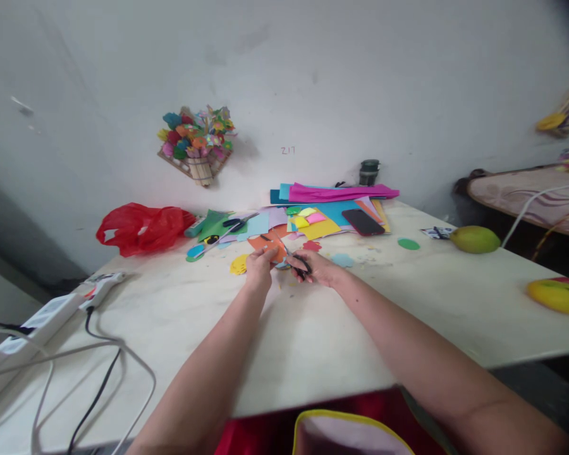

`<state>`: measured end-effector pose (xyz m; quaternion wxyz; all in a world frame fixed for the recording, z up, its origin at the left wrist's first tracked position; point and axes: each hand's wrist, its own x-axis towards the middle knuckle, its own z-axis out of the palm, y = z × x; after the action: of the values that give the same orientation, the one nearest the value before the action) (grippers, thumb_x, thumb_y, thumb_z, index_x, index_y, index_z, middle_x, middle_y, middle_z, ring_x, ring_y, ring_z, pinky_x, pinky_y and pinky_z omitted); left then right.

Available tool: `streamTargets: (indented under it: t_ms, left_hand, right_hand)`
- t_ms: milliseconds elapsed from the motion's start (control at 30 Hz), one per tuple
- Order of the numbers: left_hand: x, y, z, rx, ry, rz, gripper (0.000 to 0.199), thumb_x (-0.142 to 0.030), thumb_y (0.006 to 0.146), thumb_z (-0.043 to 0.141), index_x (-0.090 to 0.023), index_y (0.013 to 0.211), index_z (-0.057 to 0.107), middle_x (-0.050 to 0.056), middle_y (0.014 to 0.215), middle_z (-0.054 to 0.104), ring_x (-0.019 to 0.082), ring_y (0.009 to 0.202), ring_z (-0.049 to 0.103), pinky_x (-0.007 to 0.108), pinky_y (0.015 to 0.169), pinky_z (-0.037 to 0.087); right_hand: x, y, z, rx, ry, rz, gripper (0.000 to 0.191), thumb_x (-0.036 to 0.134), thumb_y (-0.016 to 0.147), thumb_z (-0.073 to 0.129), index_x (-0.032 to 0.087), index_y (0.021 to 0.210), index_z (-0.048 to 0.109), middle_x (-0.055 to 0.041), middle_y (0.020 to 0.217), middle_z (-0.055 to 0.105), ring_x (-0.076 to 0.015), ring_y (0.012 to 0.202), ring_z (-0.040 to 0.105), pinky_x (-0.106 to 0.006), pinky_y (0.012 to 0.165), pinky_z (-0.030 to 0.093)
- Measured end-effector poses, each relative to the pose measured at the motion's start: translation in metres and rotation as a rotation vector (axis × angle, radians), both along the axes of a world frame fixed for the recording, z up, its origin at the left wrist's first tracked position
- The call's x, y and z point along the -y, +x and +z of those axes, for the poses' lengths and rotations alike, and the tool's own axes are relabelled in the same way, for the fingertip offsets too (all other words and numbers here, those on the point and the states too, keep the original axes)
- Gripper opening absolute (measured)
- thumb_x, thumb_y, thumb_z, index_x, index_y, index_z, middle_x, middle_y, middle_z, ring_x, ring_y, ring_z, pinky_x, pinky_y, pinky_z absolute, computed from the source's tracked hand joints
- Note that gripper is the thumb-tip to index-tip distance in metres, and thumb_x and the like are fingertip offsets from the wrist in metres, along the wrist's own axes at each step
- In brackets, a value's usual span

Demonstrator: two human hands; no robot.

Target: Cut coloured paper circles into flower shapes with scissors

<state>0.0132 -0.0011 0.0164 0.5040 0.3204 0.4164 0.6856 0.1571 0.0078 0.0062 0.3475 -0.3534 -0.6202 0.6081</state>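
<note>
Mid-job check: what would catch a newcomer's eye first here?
Probably the red plastic bag at the back left of the table, then the colourful flower bouquet on the wall. At centre, the left hand holds orange paper and the right hand holds scissors to it.

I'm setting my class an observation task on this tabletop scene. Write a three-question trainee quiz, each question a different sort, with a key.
1. Multiple choice: what does the right hand hold?
A) a paintbrush
B) scissors
C) a ruler

2. True or false: as the camera sees it, the red plastic bag lies to the left of the phone.

3. Fill in the colour: the left hand holds an ______ sheet.

Key: 1 B; 2 true; 3 orange.
</note>
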Motion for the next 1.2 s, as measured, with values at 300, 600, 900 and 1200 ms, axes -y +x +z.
streamTargets:
  t_ms: [300, 600, 900, 1200]
  left_hand:
    - [-0.0012, 0.0029, -0.0060, -0.045, 0.012, 0.059, 0.020, -0.024, 0.046, 0.072, -0.013, 0.058, 0.060, -0.001, 0.052, 0.058, 0.011, 0.049, 0.053, 0.024, 0.053, 0.041]
    - [-0.0028, 0.0042, -0.0096, -0.070, 0.013, 0.070, 0.020, -0.025, 0.049, 0.071, -0.014, 0.056, 0.055, -0.002, 0.047, 0.053, 0.011, 0.047, 0.050, 0.025, 0.051, 0.039]
    - [-0.0027, 0.0044, -0.0096, -0.072, -0.008, 0.082, 0.022, -0.026, 0.047, 0.071, -0.015, 0.056, 0.054, -0.003, 0.048, 0.051, 0.011, 0.048, 0.049, 0.024, 0.052, 0.039]
    - [-0.0049, 0.0035, -0.0093, -0.042, -0.021, 0.071, 0.023, -0.025, 0.044, 0.072, -0.015, 0.057, 0.056, -0.002, 0.049, 0.053, 0.012, 0.050, 0.051, 0.026, 0.054, 0.041]
  right_hand:
    - [0.0070, -0.0057, 0.0014, -0.022, 0.027, -0.026, 0.032, 0.047, 0.076, 0.060, 0.016, 0.075, 0.051, 0.0024, 0.052, 0.053, -0.0072, 0.039, 0.049, -0.016, 0.026, 0.025]
    - [0.0073, -0.0087, -0.0001, -0.018, 0.013, -0.049, 0.032, 0.047, 0.076, 0.061, 0.016, 0.078, 0.053, 0.0028, 0.052, 0.052, -0.0071, 0.039, 0.048, -0.016, 0.025, 0.024]
    - [0.0059, -0.0094, -0.0021, -0.015, 0.012, -0.047, 0.033, 0.048, 0.075, 0.061, 0.016, 0.079, 0.053, 0.0032, 0.051, 0.052, -0.0069, 0.038, 0.048, -0.015, 0.025, 0.022]
    - [0.0044, -0.0061, -0.0023, -0.002, 0.027, -0.021, 0.034, 0.049, 0.074, 0.062, 0.016, 0.079, 0.053, 0.0031, 0.052, 0.052, -0.0064, 0.039, 0.047, -0.016, 0.027, 0.021]
